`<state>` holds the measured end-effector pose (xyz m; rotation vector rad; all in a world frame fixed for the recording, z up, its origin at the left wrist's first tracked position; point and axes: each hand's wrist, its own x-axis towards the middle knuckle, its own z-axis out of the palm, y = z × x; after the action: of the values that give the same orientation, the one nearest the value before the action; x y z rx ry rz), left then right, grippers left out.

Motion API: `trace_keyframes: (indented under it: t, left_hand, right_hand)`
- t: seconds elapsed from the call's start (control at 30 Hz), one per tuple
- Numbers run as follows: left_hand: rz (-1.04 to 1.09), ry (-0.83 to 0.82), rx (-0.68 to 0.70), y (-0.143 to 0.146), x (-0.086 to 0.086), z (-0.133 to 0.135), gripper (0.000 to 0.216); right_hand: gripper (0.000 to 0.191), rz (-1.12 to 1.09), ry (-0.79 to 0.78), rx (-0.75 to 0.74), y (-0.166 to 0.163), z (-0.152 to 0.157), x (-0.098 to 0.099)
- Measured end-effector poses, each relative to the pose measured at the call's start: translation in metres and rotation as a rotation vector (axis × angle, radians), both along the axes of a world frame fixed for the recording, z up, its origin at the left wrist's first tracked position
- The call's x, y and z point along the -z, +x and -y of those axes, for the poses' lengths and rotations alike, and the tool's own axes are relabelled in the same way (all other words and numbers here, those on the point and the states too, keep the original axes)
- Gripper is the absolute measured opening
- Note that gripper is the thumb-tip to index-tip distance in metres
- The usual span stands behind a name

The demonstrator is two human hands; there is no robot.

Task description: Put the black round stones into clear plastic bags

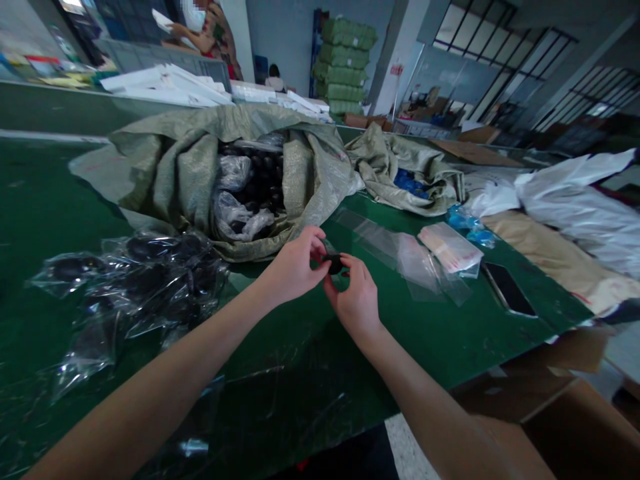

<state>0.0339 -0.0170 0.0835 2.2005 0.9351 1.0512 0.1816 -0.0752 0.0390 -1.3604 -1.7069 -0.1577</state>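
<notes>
Above the green table, my left hand (303, 263) and my right hand (356, 293) meet, the fingers of both closed on one small black rounded piece (334, 263). Its exact kind does not show. Behind my hands lies a big woven sack (310, 177) with its mouth rolled open, full of black rounded pieces (263, 177) and some crumpled clear plastic. Left of my left forearm is a heap of black pieces in clear plastic bags (150, 273). Flat clear bags (415, 260) lie to the right of my right hand.
A phone (507, 288) and a packet of pale sheets (450, 247) lie on the right. Behind them is a second sack (410, 173) with blue contents. An open cardboard box (540, 400) stands below the right table edge. One person stands across the table at the back left.
</notes>
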Motion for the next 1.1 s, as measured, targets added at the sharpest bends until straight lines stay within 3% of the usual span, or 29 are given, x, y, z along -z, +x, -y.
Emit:
trace_keyframes:
  t: [0.17, 0.33, 0.53, 0.7, 0.83, 0.93, 1.1]
  left_hand:
    - [-0.043, -0.159, -0.062, 0.003, 0.002, 0.000, 0.007]
    - [-0.122, -0.100, -0.080, 0.004, 0.000, 0.001, 0.016]
    - [-0.109, -0.219, -0.094, 0.004, -0.003, -0.003, 0.022]
    - [0.014, -0.426, -0.161, -0.001, 0.004, -0.013, 0.020]
    - [0.097, -0.524, -0.167, -0.003, 0.009, -0.018, 0.020]
    - [0.120, -0.567, -0.148, -0.002, 0.010, -0.019, 0.020]
    - [0.069, -0.539, -0.146, -0.002, 0.007, -0.016, 0.020]
  right_hand:
    - [0.023, -0.028, 0.033, 0.042, 0.000, -0.006, -0.004]
    - [0.022, 0.052, -0.026, 0.096, 0.001, -0.007, -0.009]
    - [0.022, 0.124, -0.140, 0.051, 0.003, -0.006, -0.023]
    - [0.025, 0.012, -0.272, -0.022, 0.004, -0.004, -0.033]
    - [0.033, -0.209, -0.428, -0.078, 0.007, -0.005, -0.036]
    - [0.027, -0.319, -0.489, -0.087, 0.010, -0.009, -0.035]
    - [0.023, -0.300, -0.504, -0.066, 0.012, -0.017, -0.036]
